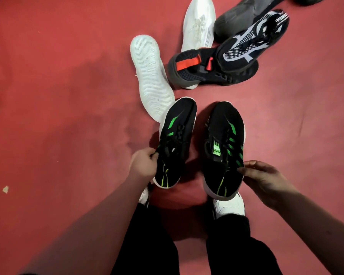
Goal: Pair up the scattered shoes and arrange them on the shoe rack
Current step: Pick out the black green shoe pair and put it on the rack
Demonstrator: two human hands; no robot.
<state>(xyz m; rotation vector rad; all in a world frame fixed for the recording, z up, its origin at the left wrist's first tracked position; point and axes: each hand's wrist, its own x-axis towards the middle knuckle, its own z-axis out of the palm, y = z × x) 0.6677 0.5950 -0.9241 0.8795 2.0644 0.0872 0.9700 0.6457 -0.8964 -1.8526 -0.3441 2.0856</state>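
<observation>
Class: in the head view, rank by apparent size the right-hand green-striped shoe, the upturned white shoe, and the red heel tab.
1. Right-hand green-striped shoe, though it is nearer the camera.
2. Upturned white shoe, close to it, so unsure.
3. Red heel tab, clearly smallest.

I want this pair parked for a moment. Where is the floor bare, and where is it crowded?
Bare red floor lies wide open left of the overturned white shoe, and again right of the right hand. Straight ahead is crowded: white, black-and-red and grey-patterned shoes overlap in a pile.
</observation>
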